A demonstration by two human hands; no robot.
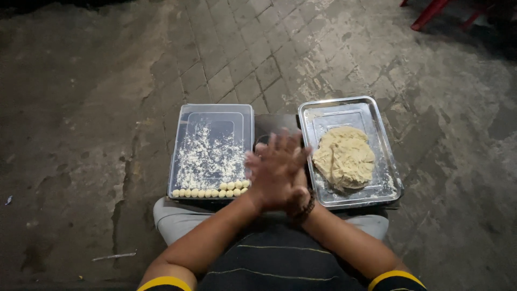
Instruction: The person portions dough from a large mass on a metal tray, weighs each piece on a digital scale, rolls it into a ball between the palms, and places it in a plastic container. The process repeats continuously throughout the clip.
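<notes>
My left hand [276, 168] lies flat on top of my right hand [299, 197], palms pressed together and fingers spread and blurred, over the gap between two trays. Whatever sits between the palms is hidden. A beaded bracelet circles my right wrist. Left of the hands is a clear plastic tray [186, 116] dusted with flour, with a row of small dough balls [210, 192] along its near edge. To the right, a metal tray [336, 102] holds a large lump of pale dough [344, 157].
Both trays rest on a small dark stand [274, 124] in front of my knees. Worn brick paving [258, 48] surrounds it. Red chair legs [431, 13] stand at the top right. A thin stick [113, 256] lies on the ground at the lower left.
</notes>
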